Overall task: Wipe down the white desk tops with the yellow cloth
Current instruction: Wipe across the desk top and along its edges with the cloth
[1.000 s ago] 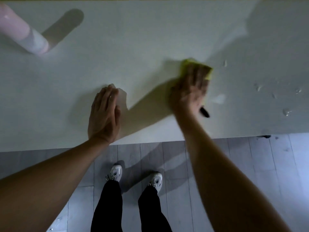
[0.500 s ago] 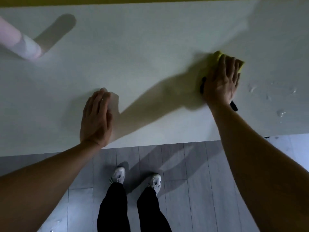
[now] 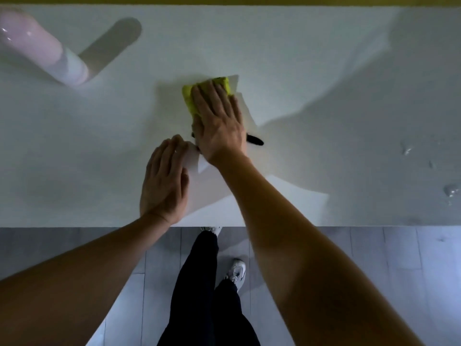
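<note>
Right hand (image 3: 219, 121) lies flat, fingers straight, pressing the yellow cloth (image 3: 189, 101) onto the white table (image 3: 287, 46) near its middle. Cloth is folded into a pad, mostly under the fingers, with its left edge and far corner showing. A black marker-like object (image 3: 255, 141) pokes out from under the heel of that hand; whether the hand actually holds it cannot be told. Left hand (image 3: 163, 178) rests palm down on the table just beside the right wrist, fingers relaxed and straight, gripping nothing, likely bracing.

Pink and white bottle (image 3: 45, 51) stands at the far left of the table, well apart from the cloth. Water droplets (image 3: 451, 191) sit near the right edge of the table, also well apart from the cloth.

Progress, as a judgement: wiping is mid-way. The centre strip under the hand is being covered. The droplets on the right are not yet wiped, and the area around the bottle looks untouched, so the bottle probably needs lifting or working around. Far edge by the yellow strip (image 3: 224, 0) is also left. Other desk tops are not in view.
</note>
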Tool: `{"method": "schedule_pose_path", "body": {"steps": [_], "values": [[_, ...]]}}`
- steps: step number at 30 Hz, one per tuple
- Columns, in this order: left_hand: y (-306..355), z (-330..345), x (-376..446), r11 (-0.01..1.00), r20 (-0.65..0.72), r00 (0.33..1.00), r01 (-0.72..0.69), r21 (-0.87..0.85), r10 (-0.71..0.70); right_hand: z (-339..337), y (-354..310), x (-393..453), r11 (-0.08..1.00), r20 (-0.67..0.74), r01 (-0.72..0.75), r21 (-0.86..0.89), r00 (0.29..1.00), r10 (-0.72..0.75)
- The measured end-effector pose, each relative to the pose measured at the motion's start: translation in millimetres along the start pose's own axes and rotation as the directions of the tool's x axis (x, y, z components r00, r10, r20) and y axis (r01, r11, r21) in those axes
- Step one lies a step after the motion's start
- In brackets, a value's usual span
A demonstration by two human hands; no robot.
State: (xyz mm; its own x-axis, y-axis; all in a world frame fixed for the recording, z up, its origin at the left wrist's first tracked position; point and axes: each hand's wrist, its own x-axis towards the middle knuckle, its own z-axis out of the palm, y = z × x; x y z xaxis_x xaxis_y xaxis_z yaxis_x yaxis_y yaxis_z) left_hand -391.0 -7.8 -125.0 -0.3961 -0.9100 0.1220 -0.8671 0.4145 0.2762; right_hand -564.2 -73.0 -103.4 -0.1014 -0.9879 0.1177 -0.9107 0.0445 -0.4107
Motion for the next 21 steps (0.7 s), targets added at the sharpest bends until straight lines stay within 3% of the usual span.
{"method": "schedule_pose_path", "body": {"steps": [3, 6, 9, 11, 13, 16, 19, 21], "values": [[3, -4, -3, 1.000, -0.013, 1.000, -0.022, -0.010, 0.022, -21, 68, -3, 0.979, -0.069, -0.202, -0.034, 0.978, 0.199], [4, -5, -1, 0.999, -0.027, 1.000, -0.017, -0.028, 0.016, -61, 139, -1, 0.882, -0.166, -0.466, -0.064, 0.877, 0.451], [2, -7, 3, 0.999, -0.025, 1.000, -0.012, -0.032, 0.011, -74, 144, 11, 0.773, -0.193, -0.634, -0.004, 0.759, 0.622], [2, -7, 1, 0.999, -0.002, 1.000, -0.013, -0.035, 0.013, -66, 126, 19, 0.751, -0.218, -0.660, -0.016, 0.735, 0.642], [3, -8, -1, 0.999, 0.011, 1.000, -0.003, -0.042, 0.004, -48, 97, 31, 0.827, -0.179, -0.559, -0.061, 0.821, 0.542], [5, -11, 1, 0.999, 0.042, 0.999, 0.008, -0.049, -0.006, -16, 32, 55, 0.967, -0.049, -0.240, -0.089, 0.970, 0.237], [7, -15, 2, 0.999, 0.060, 0.998, 0.026, -0.031, -0.024, 4, -5, 74, 0.993, 0.024, 0.075, -0.087, 0.997, -0.073], [7, -21, 13, 1.000, 0.073, 0.997, 0.015, -0.007, -0.015, 5, 1, 77, 0.986, 0.049, 0.145, -0.087, 0.989, -0.141]]}}
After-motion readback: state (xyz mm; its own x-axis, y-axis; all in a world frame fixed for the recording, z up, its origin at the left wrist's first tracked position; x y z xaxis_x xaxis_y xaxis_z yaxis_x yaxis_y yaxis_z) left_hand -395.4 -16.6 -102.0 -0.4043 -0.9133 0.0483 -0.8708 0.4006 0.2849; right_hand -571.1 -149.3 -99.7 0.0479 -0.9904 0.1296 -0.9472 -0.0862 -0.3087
